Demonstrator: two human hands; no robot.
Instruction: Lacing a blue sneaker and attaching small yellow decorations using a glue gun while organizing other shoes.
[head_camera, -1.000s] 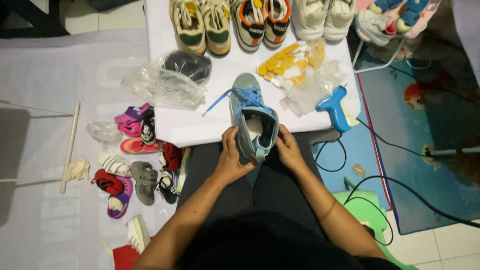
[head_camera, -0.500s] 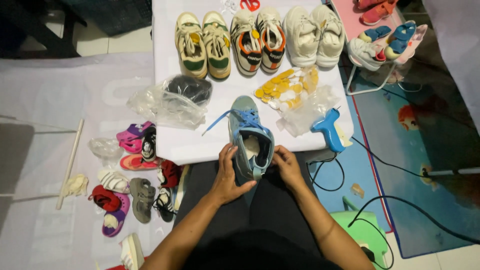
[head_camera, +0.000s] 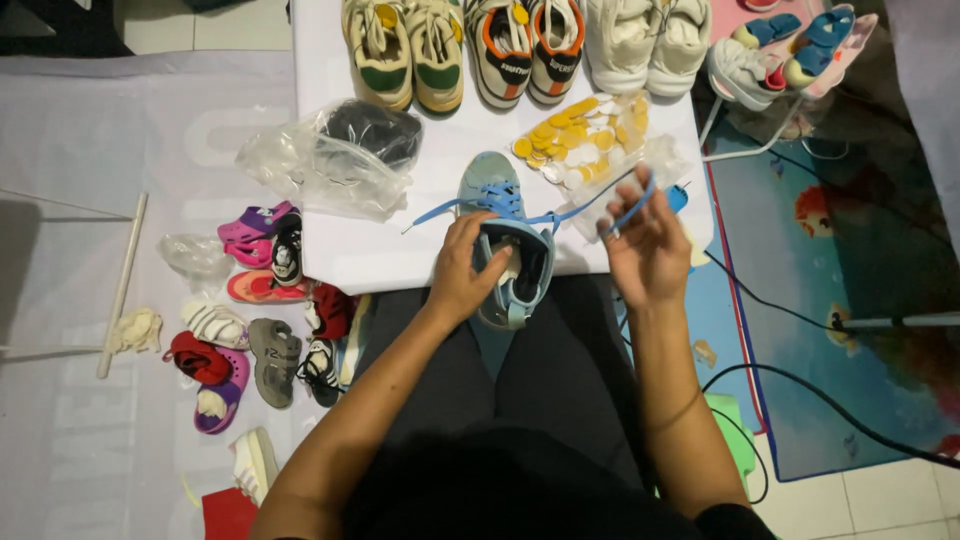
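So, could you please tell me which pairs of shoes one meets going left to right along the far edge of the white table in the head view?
Cream-and-green sneakers → white-and-orange sneakers → white sneakers.

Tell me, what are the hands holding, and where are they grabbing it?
The left hand grips the blue shoe at its opening, by the tongue. The right hand pinches one end of the blue lace, pulled out to the side.

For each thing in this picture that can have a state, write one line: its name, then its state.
Blue shoe: upright, partly unlaced, gripped at the collar.
Blue lace: pulled taut to the side.
Left hand: gripping the shoe.
Right hand: pinching the lace.
Clear plastic bag: crumpled, holds something dark.
Bag of yellow and white discs: lying flat.
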